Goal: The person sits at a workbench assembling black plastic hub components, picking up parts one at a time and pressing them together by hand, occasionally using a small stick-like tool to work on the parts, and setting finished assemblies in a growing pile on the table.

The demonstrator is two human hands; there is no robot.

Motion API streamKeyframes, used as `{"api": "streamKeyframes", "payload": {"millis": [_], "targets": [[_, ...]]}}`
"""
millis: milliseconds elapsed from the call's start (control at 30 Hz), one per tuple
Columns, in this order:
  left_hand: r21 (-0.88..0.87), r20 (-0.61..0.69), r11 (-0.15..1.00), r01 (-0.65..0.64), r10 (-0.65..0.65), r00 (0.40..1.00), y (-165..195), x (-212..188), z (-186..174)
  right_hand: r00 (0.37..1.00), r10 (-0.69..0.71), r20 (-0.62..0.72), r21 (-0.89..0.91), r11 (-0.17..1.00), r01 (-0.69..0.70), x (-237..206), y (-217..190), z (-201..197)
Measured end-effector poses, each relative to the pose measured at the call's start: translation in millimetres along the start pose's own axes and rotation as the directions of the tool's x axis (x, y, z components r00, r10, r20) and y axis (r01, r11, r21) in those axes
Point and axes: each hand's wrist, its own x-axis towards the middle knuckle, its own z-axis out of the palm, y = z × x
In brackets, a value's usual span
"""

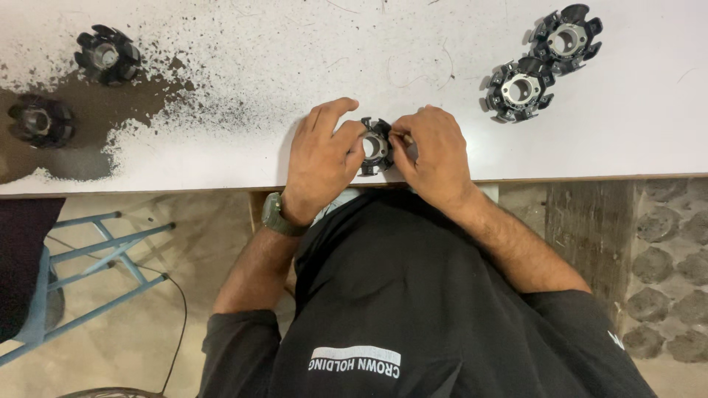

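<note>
Both hands meet at the near edge of the white surface (221,158), on 1 black ring-shaped part with a metal bore (375,146). The left hand (322,158) grips its left side with curled fingers, steadying it, while the right hand (435,151) pinches its right rim between thumb and fingertips. To do this well, it seems wise to keep the part flat on the surface, hold it firm with the left hand, and work the rim with small, even pressure. 2 like parts (542,63) touch at the far right; 2 more (70,88) sit far left by a dark, gritty patch (110,121).
</note>
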Motion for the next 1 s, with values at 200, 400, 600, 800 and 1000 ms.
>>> {"api": "streamKeyframes", "payload": {"millis": [200, 400, 600, 800, 1000], "targets": [[-0.086, 0.093, 0.996, -0.030, 0.038, 0.995, 3, -2, 2, 0.999, 0.013, 0.046, -0.003, 1.000, -0.013, 2, 5, -1], [-0.179, 0.028, 0.972, 0.153, -0.151, 0.988, 6, -4, 10, 0.999, -0.044, 0.012, 0.058, 0.997, 0.043, -9, 1, -4], [-0.205, 0.005, 0.958, 0.200, -0.203, 0.979, 6, -9, 15, 0.997, -0.074, 0.020, 0.049, 0.996, 0.073, -12, 1, 7], [-0.253, 0.007, 0.939, 0.232, -0.238, 0.971, 6, -13, 14, 0.998, -0.064, 0.017, -0.002, 0.998, 0.064, -11, 1, 12], [-0.243, -0.004, 0.946, 0.214, -0.221, 0.975, 4, -18, 12, 0.994, -0.105, -0.002, 0.013, 0.994, 0.105, -12, -1, 13]]}}
